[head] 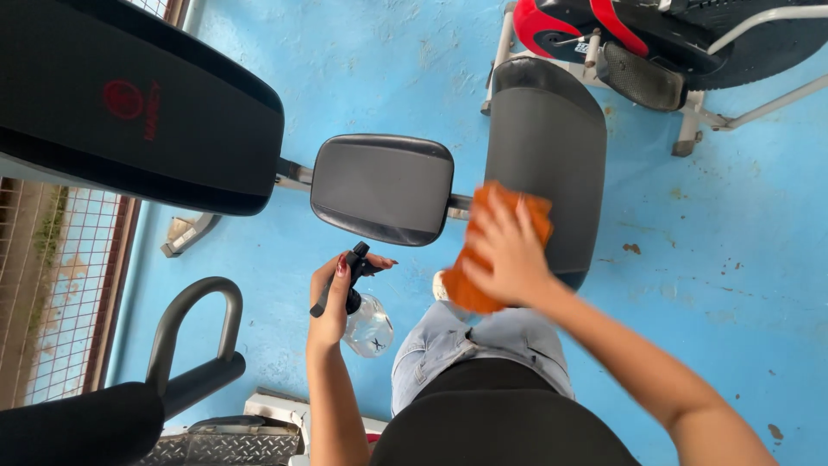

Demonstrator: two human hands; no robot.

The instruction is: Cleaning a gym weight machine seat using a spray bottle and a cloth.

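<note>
My right hand (509, 250) presses an orange cloth (479, 289) flat against the near end of a long black padded roller (545, 147) of a weight bench. The cloth spreads under my palm and fingers. My left hand (332, 302) grips a clear spray bottle (366, 326) with a black trigger head, held upright just below the square black seat pad (382, 187). A large black backrest pad (138, 103) with a red emblem fills the upper left.
The floor (716, 259) is painted blue and chipped. An exercise bike (655, 43) with red and black parts stands at the top right. A black curved handle (194, 332) and metal tread plate lie at the bottom left, beside a wire mesh fence (60, 293).
</note>
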